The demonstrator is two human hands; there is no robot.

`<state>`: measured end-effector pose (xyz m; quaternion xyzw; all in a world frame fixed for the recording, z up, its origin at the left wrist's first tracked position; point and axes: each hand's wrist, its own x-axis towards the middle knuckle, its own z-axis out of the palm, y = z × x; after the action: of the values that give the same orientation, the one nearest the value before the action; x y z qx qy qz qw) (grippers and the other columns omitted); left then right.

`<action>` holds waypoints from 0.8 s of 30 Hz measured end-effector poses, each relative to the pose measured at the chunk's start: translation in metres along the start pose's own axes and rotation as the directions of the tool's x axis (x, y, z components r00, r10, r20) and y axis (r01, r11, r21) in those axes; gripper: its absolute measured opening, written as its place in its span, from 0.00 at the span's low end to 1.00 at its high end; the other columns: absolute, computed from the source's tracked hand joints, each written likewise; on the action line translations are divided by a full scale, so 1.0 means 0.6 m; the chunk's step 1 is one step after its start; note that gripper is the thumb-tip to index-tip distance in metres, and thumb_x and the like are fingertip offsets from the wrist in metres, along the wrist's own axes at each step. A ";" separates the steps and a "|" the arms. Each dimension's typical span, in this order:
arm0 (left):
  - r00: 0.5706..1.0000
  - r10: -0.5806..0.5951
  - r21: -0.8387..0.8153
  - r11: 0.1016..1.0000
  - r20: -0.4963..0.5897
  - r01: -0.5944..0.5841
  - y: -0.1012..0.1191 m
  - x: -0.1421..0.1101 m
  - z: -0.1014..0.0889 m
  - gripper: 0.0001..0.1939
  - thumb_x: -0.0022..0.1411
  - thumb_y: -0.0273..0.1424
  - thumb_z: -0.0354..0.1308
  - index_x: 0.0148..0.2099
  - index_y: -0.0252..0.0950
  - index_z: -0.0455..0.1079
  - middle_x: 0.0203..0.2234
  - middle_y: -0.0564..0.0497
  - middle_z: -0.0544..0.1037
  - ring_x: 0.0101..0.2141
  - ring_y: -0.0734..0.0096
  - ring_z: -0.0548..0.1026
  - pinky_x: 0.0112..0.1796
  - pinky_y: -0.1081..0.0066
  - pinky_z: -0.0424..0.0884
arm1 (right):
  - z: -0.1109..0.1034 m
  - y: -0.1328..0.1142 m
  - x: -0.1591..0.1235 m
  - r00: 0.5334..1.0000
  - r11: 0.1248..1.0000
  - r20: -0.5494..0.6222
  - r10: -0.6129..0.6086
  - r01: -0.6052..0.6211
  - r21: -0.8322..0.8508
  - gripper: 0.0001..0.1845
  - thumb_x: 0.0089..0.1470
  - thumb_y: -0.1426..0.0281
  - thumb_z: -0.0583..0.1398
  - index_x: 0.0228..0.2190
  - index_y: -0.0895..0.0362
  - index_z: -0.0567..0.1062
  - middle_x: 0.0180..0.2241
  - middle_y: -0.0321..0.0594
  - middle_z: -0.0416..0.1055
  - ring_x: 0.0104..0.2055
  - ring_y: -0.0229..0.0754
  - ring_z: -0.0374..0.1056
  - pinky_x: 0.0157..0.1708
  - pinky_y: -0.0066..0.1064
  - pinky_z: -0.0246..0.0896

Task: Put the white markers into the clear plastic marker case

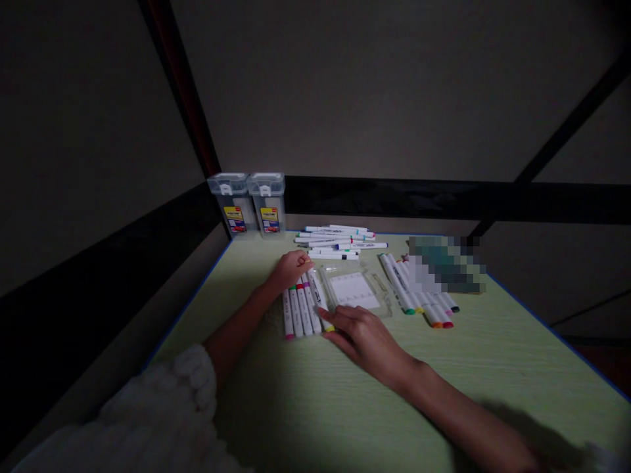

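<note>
While the right hand (pixel 365 335) pinches the yellow-ended marker (pixel 316 293), the left hand (pixel 290 268) is bunched at its far end (grip? can't tell).
Honestly, I'd keep it flat, flush with the row (pixel 296 312) at 9 o'clock. Case (pixel 383 295) crowds 3, pile (pixel 338 242) sits at 12 near the table (pixel 296 394) edge; most elbow room's toward 6.

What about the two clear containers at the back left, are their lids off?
No, the left container and the right container each have a lid seated on top.
</note>
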<state>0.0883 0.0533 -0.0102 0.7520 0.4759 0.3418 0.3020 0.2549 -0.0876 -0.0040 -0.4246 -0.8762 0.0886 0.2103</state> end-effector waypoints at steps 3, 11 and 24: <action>1.000 0.004 -0.004 1.000 -0.008 -0.004 -0.003 0.001 0.002 0.03 0.47 0.27 0.53 0.25 0.31 0.65 0.19 0.54 0.70 0.23 0.75 0.68 0.27 0.75 0.65 | 0.000 0.000 0.000 1.000 1.000 -0.003 -0.005 0.005 0.005 0.19 0.56 0.66 0.51 0.48 0.59 0.66 0.31 0.42 0.70 0.34 0.41 0.66 0.34 0.32 0.59; 1.000 -0.001 -0.011 1.000 -0.005 0.001 0.002 -0.001 0.000 0.04 0.48 0.28 0.53 0.26 0.31 0.65 0.19 0.53 0.70 0.23 0.75 0.69 0.26 0.76 0.65 | -0.002 -0.002 -0.001 1.000 0.998 -0.006 -0.022 0.022 -0.062 0.19 0.56 0.66 0.51 0.48 0.59 0.67 0.31 0.42 0.70 0.33 0.41 0.66 0.34 0.33 0.59; 1.000 -0.001 -0.054 0.999 -0.008 0.001 -0.001 -0.002 0.000 0.04 0.47 0.28 0.54 0.26 0.31 0.66 0.19 0.53 0.71 0.24 0.75 0.69 0.27 0.75 0.65 | -0.005 -0.006 0.000 0.999 0.992 -0.001 -0.043 0.042 -0.118 0.19 0.56 0.66 0.51 0.47 0.61 0.66 0.31 0.43 0.70 0.33 0.42 0.66 0.33 0.33 0.59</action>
<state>0.0878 0.0525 -0.0108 0.7419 0.4680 0.3576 0.3205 0.2539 -0.0900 -0.0002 -0.4176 -0.8884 0.0313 0.1879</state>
